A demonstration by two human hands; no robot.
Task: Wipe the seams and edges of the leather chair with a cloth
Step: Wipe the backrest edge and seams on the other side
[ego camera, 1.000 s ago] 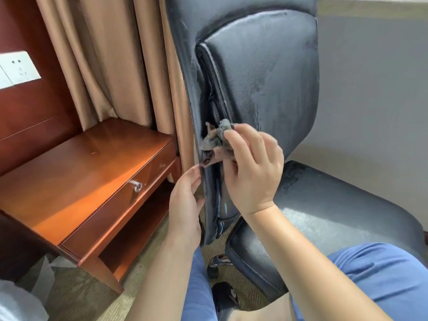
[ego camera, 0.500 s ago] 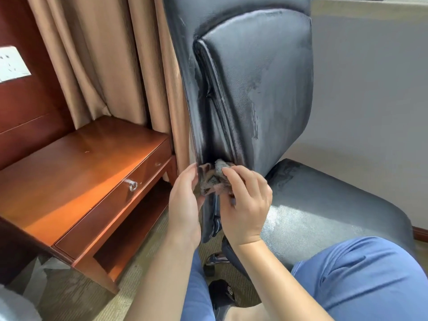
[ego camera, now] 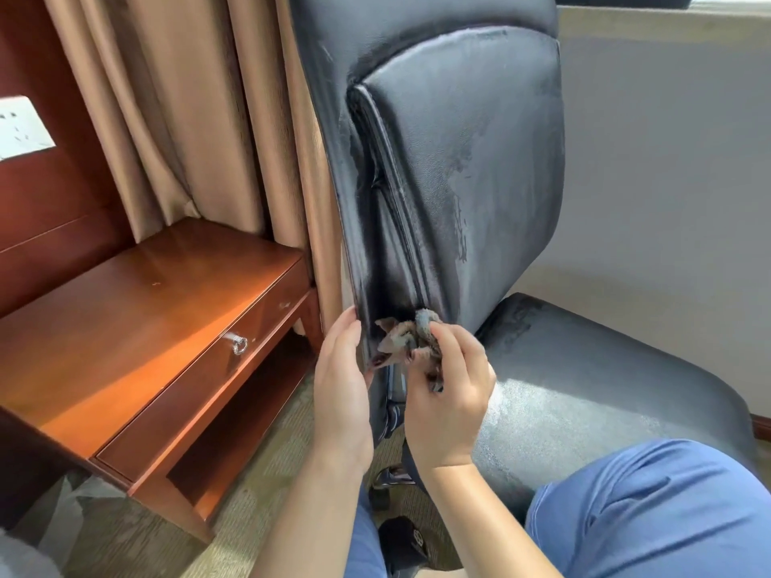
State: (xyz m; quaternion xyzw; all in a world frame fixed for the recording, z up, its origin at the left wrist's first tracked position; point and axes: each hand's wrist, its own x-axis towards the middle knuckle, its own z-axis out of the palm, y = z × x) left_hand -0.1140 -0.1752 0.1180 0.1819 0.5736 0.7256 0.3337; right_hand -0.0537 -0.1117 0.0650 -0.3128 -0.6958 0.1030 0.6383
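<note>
At the far left, a white wall socket (ego camera: 23, 127) sat on a dark red wood panel, and below it stood a reddish wooden side table (ego camera: 137, 310) with 1 drawer and a metal drawer knob (ego camera: 239, 344). Tan curtains (ego camera: 183, 114) hung behind the table, reaching the chair's edge. Next came the left hand (ego camera: 344, 385), fingers straight and pointing up, resting flat against the outer left edge of the backrest's lower end. Just right of it, the right hand (ego camera: 448, 394) had its fingers curled round a bunched grey cloth (ego camera: 411, 337), pressed into the bottom of the seam between the backrest frame and its pad. The black leather chair (ego camera: 454, 160) stood upright, its backrest's long axis running nearly vertical and leaning slightly left at the top; its seat stretched toward the right. A knee in blue trousers (ego camera: 651, 511) lay over the seat's near edge at the lower right.
</note>
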